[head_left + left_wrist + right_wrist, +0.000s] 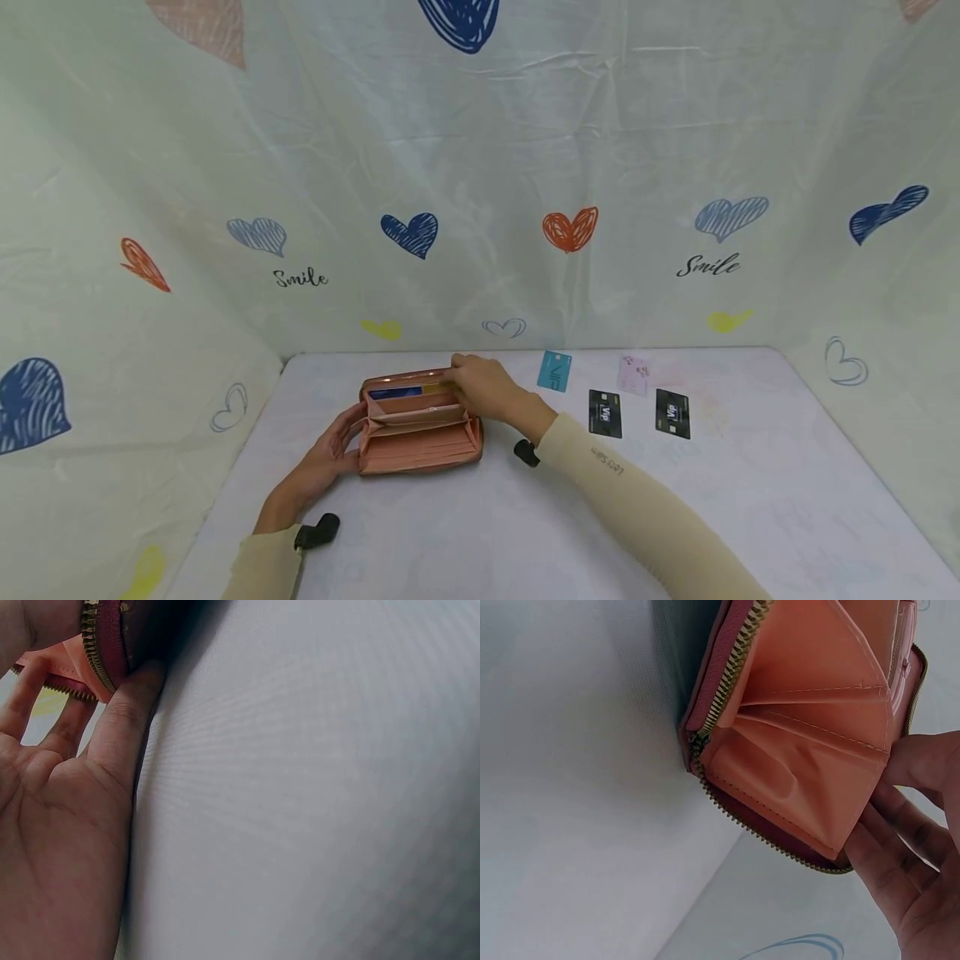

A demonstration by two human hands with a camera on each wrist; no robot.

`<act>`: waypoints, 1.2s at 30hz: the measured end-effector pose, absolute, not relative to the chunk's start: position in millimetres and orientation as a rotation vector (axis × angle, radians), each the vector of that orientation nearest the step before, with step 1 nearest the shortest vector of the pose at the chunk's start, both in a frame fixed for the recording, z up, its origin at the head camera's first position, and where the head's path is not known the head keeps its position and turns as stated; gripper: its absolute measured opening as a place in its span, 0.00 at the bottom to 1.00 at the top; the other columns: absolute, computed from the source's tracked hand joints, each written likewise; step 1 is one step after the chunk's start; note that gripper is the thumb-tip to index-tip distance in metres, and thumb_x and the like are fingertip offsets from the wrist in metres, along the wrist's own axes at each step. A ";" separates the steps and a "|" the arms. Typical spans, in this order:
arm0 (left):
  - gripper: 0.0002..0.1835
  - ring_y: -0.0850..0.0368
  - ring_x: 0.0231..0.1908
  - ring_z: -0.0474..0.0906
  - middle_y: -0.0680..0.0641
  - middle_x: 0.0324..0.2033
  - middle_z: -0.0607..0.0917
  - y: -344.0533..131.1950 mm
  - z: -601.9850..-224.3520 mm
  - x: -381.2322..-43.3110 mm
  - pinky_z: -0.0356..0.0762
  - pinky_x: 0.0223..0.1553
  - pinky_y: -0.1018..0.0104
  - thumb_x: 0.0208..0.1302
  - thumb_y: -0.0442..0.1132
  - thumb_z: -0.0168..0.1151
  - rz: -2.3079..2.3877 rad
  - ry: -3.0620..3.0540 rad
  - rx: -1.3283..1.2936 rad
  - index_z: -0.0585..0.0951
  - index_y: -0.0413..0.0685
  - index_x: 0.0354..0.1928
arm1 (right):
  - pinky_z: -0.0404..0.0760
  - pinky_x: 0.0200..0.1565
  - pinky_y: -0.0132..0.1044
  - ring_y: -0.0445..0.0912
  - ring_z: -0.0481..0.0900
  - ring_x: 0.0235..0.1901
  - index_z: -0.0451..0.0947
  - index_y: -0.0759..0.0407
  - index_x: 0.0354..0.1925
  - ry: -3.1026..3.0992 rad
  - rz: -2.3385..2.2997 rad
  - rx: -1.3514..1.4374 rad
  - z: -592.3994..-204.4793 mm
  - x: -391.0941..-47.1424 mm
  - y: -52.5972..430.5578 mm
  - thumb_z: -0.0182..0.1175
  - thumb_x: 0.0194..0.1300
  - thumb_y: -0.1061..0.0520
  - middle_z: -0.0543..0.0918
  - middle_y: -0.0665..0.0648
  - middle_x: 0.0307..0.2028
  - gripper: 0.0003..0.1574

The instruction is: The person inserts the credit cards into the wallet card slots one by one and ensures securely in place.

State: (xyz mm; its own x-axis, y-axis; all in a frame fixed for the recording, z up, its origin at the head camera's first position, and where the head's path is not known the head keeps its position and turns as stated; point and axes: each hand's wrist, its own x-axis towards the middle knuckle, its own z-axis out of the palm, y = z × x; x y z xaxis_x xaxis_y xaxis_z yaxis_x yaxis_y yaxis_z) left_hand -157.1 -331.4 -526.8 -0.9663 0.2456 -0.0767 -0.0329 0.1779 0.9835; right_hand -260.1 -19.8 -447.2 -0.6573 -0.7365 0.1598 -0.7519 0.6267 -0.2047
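Note:
A pink zip-around wallet (420,448) lies unfolded on the table, its peach lining, dividers and brass zipper teeth showing. My left hand (327,457) grips its left side; in the left wrist view the thumb is low against the wallet's edge near the tabletop and other fingers reach the far cover. At the upper right, my right hand (483,387) holds the wallet's edge, with thumb and fingers around the folded side gusset (795,761) in the right wrist view. A blue card (396,392) and a yellow card (432,388) stick out of the back slots. The right fingertips are partly hidden.
Right of the wallet lie a teal card (554,371), a pink patterned card (633,375), a black card (604,413) and another black card (672,414). The white table (480,542) meets a heart-printed curtain (495,167) at the back and sides.

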 end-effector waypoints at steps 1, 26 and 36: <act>0.53 0.48 0.80 0.49 0.38 0.84 0.47 -331.4 -526.9 -156.9 0.63 0.61 0.85 0.63 0.27 0.72 1.871 2.238 0.210 0.51 0.42 0.84 | 0.84 0.43 0.37 0.45 0.83 0.42 0.88 0.55 0.58 -2.776 0.383 1.269 -447.6 -259.8 -19.7 0.65 0.74 0.61 0.83 0.53 0.43 0.16; 0.53 0.84 0.65 0.58 0.37 0.84 0.47 -328.4 -525.3 -155.7 0.63 0.61 0.85 0.63 0.27 0.71 1.866 2.256 0.209 0.51 0.41 0.84 | 0.86 0.42 0.38 0.46 0.80 0.49 0.84 0.50 0.64 -2.803 0.128 1.262 -450.8 -248.4 -20.5 0.60 0.77 0.59 0.82 0.52 0.54 0.20; 0.52 0.62 0.75 0.54 0.39 0.84 0.48 -329.3 -525.7 -156.1 0.63 0.61 0.85 0.64 0.28 0.72 1.864 2.259 0.203 0.52 0.43 0.84 | 0.87 0.44 0.38 0.47 0.80 0.53 0.82 0.50 0.65 -2.806 0.116 1.266 -450.7 -245.1 -20.5 0.62 0.76 0.60 0.82 0.52 0.58 0.22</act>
State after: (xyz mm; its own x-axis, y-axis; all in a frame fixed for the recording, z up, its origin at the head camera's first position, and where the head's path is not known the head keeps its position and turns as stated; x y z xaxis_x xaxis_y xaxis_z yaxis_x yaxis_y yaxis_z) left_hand -156.1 -329.3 -525.7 -0.9695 0.2349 -0.0706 -0.0247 0.1928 0.9809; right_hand -245.1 -20.5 -450.7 -0.6610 -0.7454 0.0863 -0.7500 0.6600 -0.0437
